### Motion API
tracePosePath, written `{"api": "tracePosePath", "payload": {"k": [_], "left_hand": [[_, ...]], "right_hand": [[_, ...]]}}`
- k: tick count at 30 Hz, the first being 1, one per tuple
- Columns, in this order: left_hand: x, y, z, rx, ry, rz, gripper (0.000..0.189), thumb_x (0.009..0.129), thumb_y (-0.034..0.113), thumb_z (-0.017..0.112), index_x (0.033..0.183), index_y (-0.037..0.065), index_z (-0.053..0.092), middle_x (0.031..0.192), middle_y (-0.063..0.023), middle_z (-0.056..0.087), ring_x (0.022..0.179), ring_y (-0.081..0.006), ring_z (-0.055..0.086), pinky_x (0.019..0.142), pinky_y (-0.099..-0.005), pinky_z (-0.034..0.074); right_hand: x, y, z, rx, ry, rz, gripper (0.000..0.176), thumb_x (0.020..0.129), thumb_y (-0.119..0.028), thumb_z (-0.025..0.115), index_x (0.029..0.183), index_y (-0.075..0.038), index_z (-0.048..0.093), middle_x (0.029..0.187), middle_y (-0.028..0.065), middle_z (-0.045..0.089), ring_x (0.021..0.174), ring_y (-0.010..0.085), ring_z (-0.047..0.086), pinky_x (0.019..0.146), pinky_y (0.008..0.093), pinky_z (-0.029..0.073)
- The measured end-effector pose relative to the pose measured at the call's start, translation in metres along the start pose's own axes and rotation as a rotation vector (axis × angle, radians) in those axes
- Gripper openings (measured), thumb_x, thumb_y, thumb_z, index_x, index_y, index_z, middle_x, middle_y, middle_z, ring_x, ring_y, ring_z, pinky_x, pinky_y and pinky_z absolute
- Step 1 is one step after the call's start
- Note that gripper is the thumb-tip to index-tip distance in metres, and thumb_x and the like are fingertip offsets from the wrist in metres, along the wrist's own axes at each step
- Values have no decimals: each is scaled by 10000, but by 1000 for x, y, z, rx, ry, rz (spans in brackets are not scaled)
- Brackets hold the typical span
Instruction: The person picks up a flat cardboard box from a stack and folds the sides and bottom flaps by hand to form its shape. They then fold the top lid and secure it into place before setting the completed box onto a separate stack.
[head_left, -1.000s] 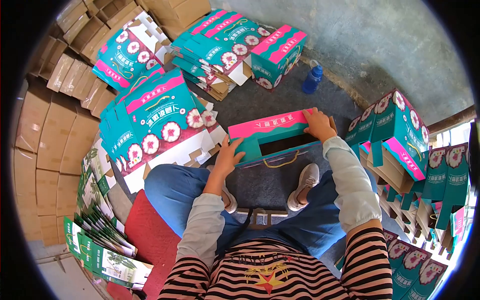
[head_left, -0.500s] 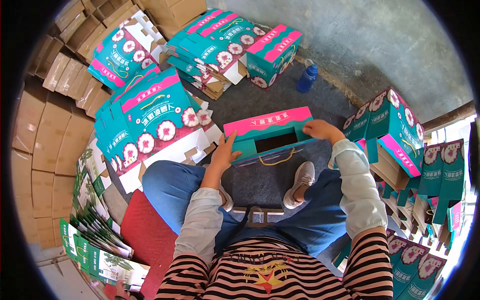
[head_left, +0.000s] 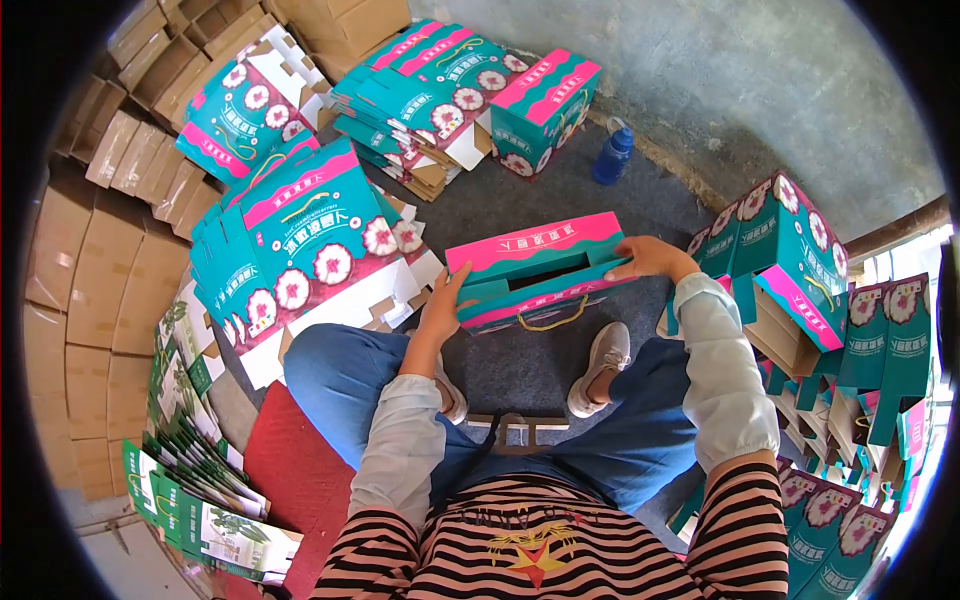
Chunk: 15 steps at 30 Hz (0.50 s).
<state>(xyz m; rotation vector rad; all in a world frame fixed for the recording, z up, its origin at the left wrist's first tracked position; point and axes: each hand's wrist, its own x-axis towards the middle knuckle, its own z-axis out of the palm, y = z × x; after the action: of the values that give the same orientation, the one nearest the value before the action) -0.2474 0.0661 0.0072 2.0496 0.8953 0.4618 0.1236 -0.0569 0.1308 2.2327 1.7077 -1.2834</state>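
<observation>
A teal and pink cardboard gift box (head_left: 530,243) stands on the floor between my feet, its top partly open. A dark gap shows between the far pink flap and the near flap (head_left: 545,303), which has a pink band. A yellow cord handle (head_left: 553,316) hangs on the box's near side. My left hand (head_left: 440,308) is closed around the left end of the box, fingers at the flap's corner. At the right end, my right hand (head_left: 648,259) grips the near flap's corner, thumb on top.
Flat printed cartons (head_left: 310,235) lie stacked at left, with more (head_left: 430,95) behind. A finished box (head_left: 545,105) and a blue bottle (head_left: 613,155) stand by the wall. Standing boxes (head_left: 790,250) crowd the right. Brown cartons (head_left: 95,270) and green printed sleeves (head_left: 215,520) line the left.
The near flap has tilted inward over the opening, showing its pink band, and the gap has narrowed. My right hand has shifted onto that flap; my left fingers have closed in at the left end.
</observation>
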Motion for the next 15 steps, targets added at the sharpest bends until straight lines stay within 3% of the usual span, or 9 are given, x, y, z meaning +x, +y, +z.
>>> {"api": "tracePosePath", "payload": {"k": [2, 4, 5, 8, 10, 15], "left_hand": [[0, -2, 2, -78, 85, -1, 496, 871, 179, 605, 1339, 146, 441, 1314, -258, 428, 1198, -342, 471, 974, -378, 395], [3, -12, 7, -268, 174, -59, 402, 917, 230, 548, 1293, 100, 490, 1233, -246, 512, 1168, -313, 494, 958, -362, 393], [2, -17, 9, -330, 204, -177, 413, 917, 284, 536, 1274, 79, 501, 1195, -238, 538, 1144, -307, 511, 943, -360, 399], [0, -1, 6, -334, 195, -413, 526, 899, 435, 518, 1229, 25, 526, 1110, -222, 598, 1077, -297, 558, 906, -356, 418], [-3, 19, 0, -94, 82, -408, 624, 862, 519, 526, 1214, 3, 532, 1090, -220, 613, 1042, -298, 583, 892, -354, 429], [-5, 1, 6, -140, -72, -499, 646, 817, 529, 583, 1182, -2, 554, 1064, -206, 636, 1001, -307, 611, 874, -363, 443]], "right_hand": [[12, 13, 11, -51, 281, -51, 968, 580, -562, 768, 1302, 3, 457, 1270, 252, 495, 1178, 375, 489, 984, 385, 399], [20, 14, 21, -8, 452, 23, 1005, 565, -563, 782, 1303, 26, 438, 1263, 270, 495, 1150, 394, 505, 974, 390, 404], [25, 14, 26, 13, 537, 63, 1023, 557, -563, 789, 1304, 37, 428, 1259, 278, 496, 1136, 403, 513, 969, 393, 406], [52, 30, 46, 143, 551, 266, 965, 553, -579, 778, 1214, 63, 492, 1201, 288, 533, 1081, 401, 551, 928, 404, 432], [59, 33, 45, 131, 457, 285, 952, 560, -582, 770, 1206, 62, 496, 1157, 284, 560, 1069, 392, 563, 912, 407, 442], [52, 34, 38, 37, 430, 236, 849, 607, -572, 743, 1147, 45, 525, 1046, 255, 617, 1012, 368, 594, 862, 420, 461]]}}
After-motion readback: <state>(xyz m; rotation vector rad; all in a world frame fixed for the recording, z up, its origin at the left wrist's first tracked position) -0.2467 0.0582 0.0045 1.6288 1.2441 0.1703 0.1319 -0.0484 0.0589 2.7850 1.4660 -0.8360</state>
